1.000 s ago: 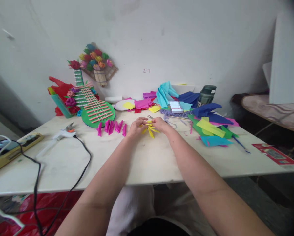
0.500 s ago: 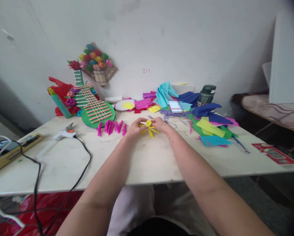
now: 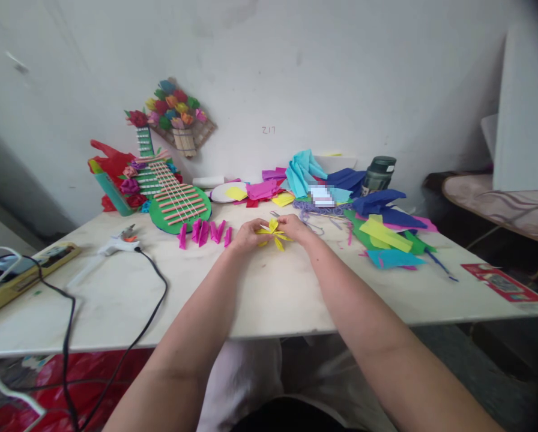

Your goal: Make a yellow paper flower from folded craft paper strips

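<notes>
Left hand (image 3: 248,235) and right hand (image 3: 295,227) pinch yellow paper (image 3: 273,226), fingers nearly closed, toward tabletop's (image 3: 278,300) far edge, pink rolls (image 3: 201,234) beside the left.

Open lane on the white table (image 3: 278,306): bare surface runs between the forearms (image 3: 206,300) to the front edge.
Folded pink papers (image 3: 200,233) stand just beyond the left hand (image 3: 247,235); a glue gun (image 3: 118,242) and black cord (image 3: 166,282) obstruct the left side, paper sheets (image 3: 392,233) and a bottle (image 3: 379,174) the back right.
</notes>
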Tool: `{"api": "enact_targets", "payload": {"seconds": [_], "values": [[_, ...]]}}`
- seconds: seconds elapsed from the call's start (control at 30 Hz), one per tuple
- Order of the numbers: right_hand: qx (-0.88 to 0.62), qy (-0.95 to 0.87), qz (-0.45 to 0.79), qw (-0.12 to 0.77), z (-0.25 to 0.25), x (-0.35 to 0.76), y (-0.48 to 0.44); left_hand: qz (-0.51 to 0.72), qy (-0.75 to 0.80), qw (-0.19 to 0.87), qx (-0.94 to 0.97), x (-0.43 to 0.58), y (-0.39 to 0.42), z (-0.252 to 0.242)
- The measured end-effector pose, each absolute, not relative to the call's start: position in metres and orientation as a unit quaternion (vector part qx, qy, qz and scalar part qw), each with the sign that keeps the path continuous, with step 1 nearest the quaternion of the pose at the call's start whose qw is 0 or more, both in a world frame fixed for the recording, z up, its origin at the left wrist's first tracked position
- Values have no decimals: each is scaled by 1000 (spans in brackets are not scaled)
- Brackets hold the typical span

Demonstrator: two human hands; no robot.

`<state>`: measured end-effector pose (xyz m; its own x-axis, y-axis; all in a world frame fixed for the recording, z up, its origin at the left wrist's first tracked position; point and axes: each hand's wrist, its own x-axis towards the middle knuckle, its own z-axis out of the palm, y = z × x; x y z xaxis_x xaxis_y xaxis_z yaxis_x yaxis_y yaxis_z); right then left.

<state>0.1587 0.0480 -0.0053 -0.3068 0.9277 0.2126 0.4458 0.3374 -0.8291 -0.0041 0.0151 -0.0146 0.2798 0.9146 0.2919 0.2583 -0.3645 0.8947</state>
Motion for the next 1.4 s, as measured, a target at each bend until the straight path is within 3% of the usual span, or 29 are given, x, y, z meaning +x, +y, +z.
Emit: {"api": "enact_targets", "payload": {"seconds": [0.17,0.33,0.77,1.03,1.4], "values": [[-467,-726,309,399,-6,157,52,446,431,312,720,-4,17,-17],[-450,-744,161,467,2,159,50,448,506,226,702,-4,15,-13],[-433,-832,45,343,5,153,38,345,602,42,719,-1,7,-6],[-441,-841,38,312,4,153,40,331,601,41,726,-2,8,-5],[-453,-845,-25,281,5,144,30,398,622,160,655,-7,16,-5]]}}
